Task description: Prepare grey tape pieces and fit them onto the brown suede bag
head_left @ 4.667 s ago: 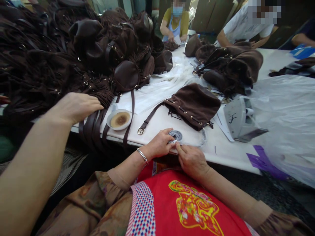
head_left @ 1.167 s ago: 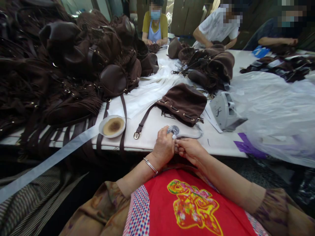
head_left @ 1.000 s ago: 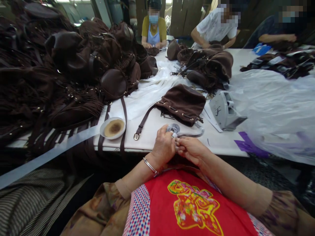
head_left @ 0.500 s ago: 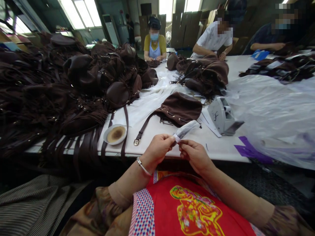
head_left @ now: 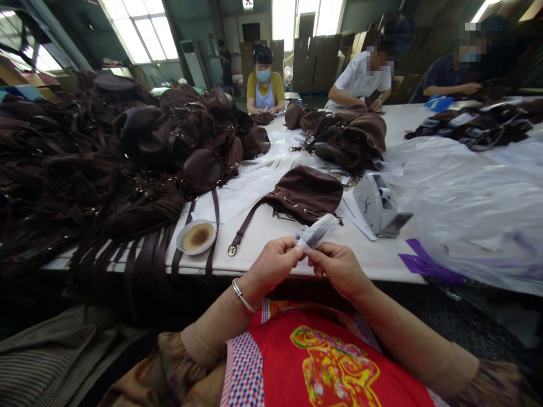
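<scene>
Between my two hands is a small clear plastic bag [head_left: 319,230], with a whitish band around its lower end. My left hand [head_left: 278,259] pinches that banded end from the left. Thumb and fingers of my right hand [head_left: 337,264] are closed on the same end from the right. What lies inside the plastic I cannot make out. Just beyond my hands a dark brown drawstring bag [head_left: 307,192] lies on the white table [head_left: 254,237], its buckled strap [head_left: 242,230] stretching toward the front edge.
Left of my hands stands a white bowl [head_left: 195,237] with brownish contents. Brown fringed bags [head_left: 139,147] are heaped at the left. A grey tape dispenser [head_left: 379,206] and plastic sheeting [head_left: 470,203] are at the right. Several people sit across the table.
My right hand has moved in closer to my left at the plastic's banded end. The plastic now looks more bunched. The whole view has tilted slightly upward.
</scene>
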### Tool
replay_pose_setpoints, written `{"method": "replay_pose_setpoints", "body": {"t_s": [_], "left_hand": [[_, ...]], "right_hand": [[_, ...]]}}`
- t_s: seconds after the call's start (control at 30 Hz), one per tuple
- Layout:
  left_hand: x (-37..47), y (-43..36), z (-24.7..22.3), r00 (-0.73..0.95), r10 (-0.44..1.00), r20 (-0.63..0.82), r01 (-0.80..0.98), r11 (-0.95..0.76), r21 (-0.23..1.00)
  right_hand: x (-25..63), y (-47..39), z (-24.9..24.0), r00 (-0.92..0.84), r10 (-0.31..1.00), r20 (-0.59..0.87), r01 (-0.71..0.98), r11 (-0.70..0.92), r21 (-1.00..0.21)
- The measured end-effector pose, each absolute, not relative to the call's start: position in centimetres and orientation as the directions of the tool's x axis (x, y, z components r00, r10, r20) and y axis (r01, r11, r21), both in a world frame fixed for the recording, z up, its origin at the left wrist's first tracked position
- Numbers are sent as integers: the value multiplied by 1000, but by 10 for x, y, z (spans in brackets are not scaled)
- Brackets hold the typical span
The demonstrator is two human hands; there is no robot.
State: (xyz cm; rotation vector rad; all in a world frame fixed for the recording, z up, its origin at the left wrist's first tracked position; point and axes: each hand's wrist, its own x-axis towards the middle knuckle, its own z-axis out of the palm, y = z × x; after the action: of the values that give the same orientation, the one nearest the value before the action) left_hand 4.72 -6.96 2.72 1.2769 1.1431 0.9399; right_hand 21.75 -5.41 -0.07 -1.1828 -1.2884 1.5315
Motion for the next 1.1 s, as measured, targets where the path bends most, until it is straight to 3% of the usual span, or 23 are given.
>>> {"method": "replay_pose_setpoints", "body": {"t_s": [0.37, 0.43, 0.53, 0.63, 0.73, 0.8, 0.9, 1.0, 1.1], "left_hand": [[62, -80, 13, 231, 949, -213, -233, 266, 935], [63, -82, 12, 222, 959, -174, -130, 206, 970], [62, -82, 7, 158, 982, 106, 196, -136, 971], [59, -76, -10, 181, 904, 387, 531, -421, 736], [57, -67, -34, 269, 883, 386, 749, -443, 492], [56, -64, -45, 286, 899, 331, 812, -411, 413], [51, -61, -47, 311, 889, 336, 788, -439, 431], [38, -45, -37, 305, 847, 435, 717, -505, 480], [12, -6, -28, 209, 860, 465, 800, -424, 424]], "right_hand": [[234, -53, -12, -347, 937, -26, 9, -24, -1000], [238, -53, -16, -356, 934, -10, 68, 15, -998], [241, -57, -21, -320, 944, -81, 250, 2, -968], [247, -63, -27, -257, 932, -256, 442, -122, -889], [261, -66, -33, -162, 954, -254, 583, -116, -804], [274, -62, -37, -71, 989, -126, 657, -49, -752], [289, -45, -40, 54, 998, 17, 704, -26, -709], [290, -19, -38, 94, 995, 22, 734, -54, -677], [274, 7, -32, 35, 998, -56, 837, -60, -543]]}}
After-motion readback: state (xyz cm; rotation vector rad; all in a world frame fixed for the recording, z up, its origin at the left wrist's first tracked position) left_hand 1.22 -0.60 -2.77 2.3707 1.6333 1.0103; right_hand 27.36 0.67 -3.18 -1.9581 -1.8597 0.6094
